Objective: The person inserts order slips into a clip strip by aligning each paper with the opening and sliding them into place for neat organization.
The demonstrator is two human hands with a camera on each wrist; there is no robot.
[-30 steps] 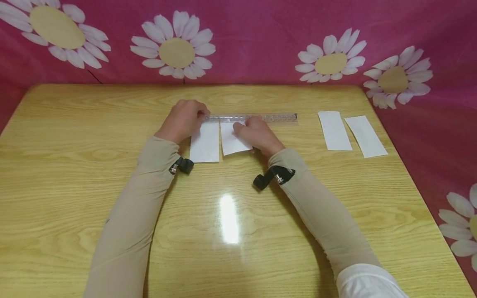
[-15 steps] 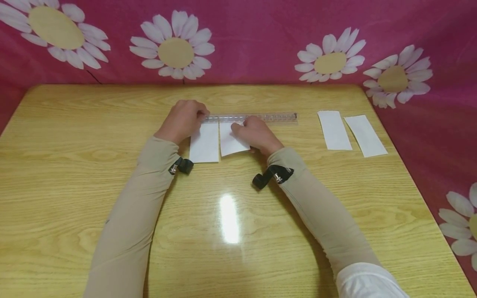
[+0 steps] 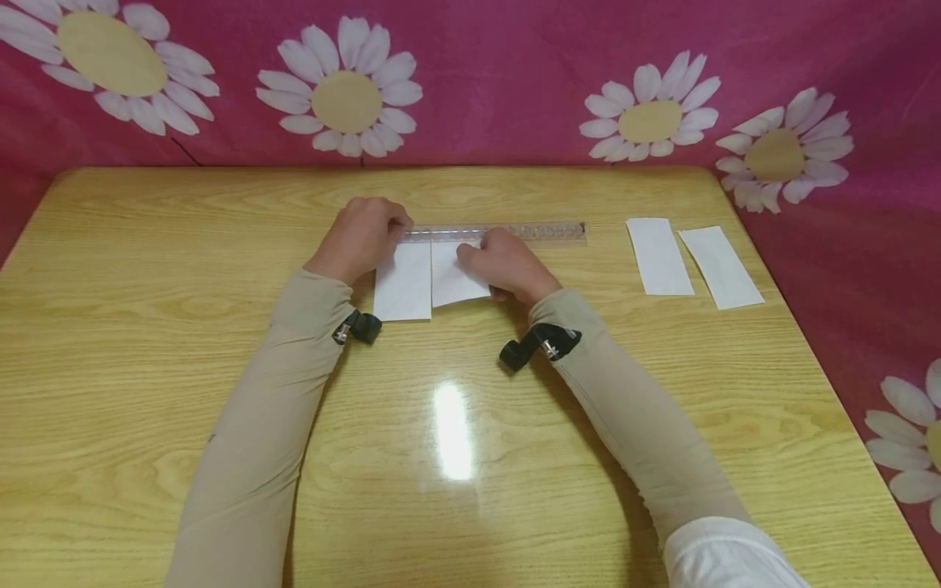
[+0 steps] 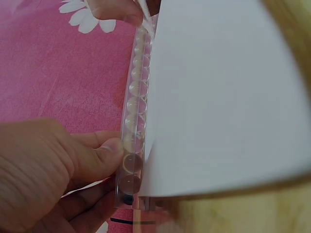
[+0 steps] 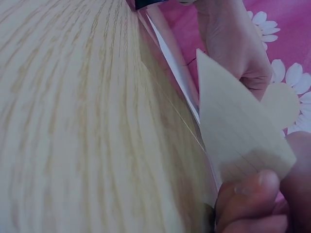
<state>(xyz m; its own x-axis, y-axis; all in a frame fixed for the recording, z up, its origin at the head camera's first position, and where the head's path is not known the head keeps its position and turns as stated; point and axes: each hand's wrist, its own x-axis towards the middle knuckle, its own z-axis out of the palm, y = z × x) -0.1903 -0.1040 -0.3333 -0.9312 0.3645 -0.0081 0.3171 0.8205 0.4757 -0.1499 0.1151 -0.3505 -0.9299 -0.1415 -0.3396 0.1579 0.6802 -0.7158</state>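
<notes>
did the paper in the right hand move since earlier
Yes, slightly left: the held paper has nearly closed its gap to the unmoved left paper.

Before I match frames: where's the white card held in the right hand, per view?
Head: white card near centre, slightly above the middle.
Left wrist: top, just left of centre, seems a thin edge-on sliver.
Right wrist: right of centre, large.
Shared landmark: the right hand, beside the card in all three.

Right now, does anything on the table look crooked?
Yes: the paper in the right hand looks askew, its near edge slanting beside the squarer paper; the two far-right papers also lie at different angles.
</notes>
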